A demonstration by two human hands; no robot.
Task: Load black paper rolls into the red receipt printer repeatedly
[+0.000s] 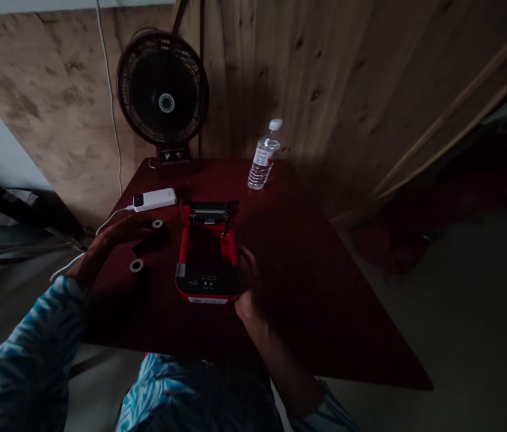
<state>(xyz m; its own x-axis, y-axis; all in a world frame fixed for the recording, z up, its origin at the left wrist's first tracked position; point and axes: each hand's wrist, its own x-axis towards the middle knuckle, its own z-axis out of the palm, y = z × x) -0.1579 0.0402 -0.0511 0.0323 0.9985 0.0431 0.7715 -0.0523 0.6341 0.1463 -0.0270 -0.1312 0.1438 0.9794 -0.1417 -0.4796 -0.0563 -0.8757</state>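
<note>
A red and black desktop printer stands on the dark red table, its top raised at the back and its inside exposed. My right hand is closed around the printer's right side. To the left, my left hand stretches over the table with its fingers extended. Its fingertips are at a dark roll with a pale core; whether they touch it is hard to see in the dim light. A second dark roll with a pale core lies nearer me, below that hand.
A white power bank with a white cable lies beyond my left hand. The black fan stands at the table's back left, and a clear water bottle at the back right. A wooden wall rises behind the table.
</note>
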